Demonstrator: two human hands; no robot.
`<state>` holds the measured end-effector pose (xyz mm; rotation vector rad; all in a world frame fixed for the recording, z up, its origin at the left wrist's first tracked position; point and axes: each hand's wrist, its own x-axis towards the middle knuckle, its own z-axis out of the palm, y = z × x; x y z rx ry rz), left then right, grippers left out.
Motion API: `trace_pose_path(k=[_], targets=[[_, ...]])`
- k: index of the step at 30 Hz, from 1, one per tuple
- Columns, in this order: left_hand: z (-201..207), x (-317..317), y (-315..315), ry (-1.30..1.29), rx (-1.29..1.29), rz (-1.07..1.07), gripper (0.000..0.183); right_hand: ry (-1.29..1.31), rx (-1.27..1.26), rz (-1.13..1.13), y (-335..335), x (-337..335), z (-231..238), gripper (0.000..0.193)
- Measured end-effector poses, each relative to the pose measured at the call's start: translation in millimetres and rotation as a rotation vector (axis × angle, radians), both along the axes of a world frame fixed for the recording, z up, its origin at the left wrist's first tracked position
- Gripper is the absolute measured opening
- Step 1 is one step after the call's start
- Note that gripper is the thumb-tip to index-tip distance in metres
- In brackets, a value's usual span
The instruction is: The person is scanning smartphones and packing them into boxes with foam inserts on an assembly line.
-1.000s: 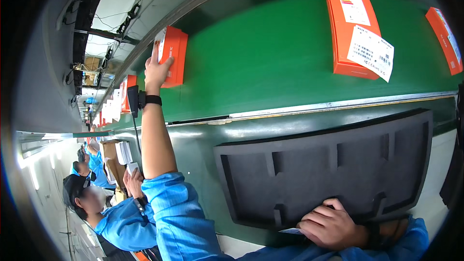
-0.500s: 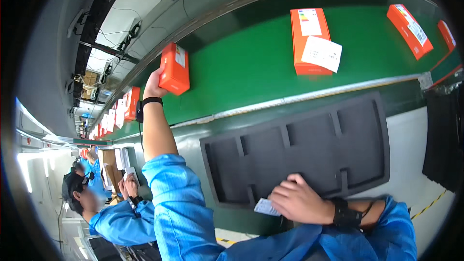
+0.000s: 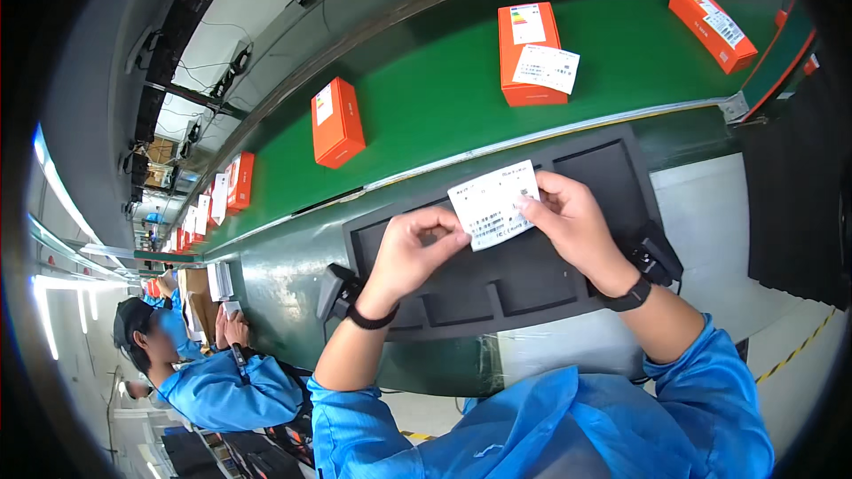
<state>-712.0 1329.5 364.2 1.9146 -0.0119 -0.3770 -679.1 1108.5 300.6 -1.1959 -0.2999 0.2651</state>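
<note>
A white printed label sheet (image 3: 488, 198) is held up in front of me, print side showing. My left hand (image 3: 410, 253) is closed, with thumb and fingertips pinching the sheet's lower left corner. At the right edge, my right hand (image 3: 581, 231) grips it between a thumb laid on its face and fingers behind. Below both hands lies a black compartmented tray (image 3: 612, 160), partly covered by them and the sheet. An orange box (image 3: 337, 133) stands beyond my left hand on the green conveyor belt (image 3: 426, 80).
Another orange box (image 3: 530, 35) on the belt carries a loose white sheet (image 3: 546, 68). One more orange box (image 3: 710, 27) lies at the far right, and several line up at far left. A co-worker in blue (image 3: 231, 399) handles something small at left. Black material (image 3: 790, 222) hangs at right.
My left hand has let go of the orange box on the belt and come back to the sheet. My right hand has raised the sheet from the tray's near edge.
</note>
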Motion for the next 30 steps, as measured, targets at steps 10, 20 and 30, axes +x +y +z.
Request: trace_pose_path(k=[10, 20, 30], targets=[[-22.8, 97.7, 129.2, -0.357, -0.142, 0.576, 0.012, 0.154, 0.258, -0.143, -24.3, 23.2, 15.6, 0.014], [-30.3, 119.1, 210.9, -0.363, 0.173, 0.912, 0.028, 0.356, 0.546, 0.108, -21.0, 17.0, 11.9, 0.009], [-21.8, -62.4, -107.7, -0.029, -0.565, -0.072, 0.092, 0.317, 1.060, 0.229, -32.2, 14.4, 45.4, 0.009]])
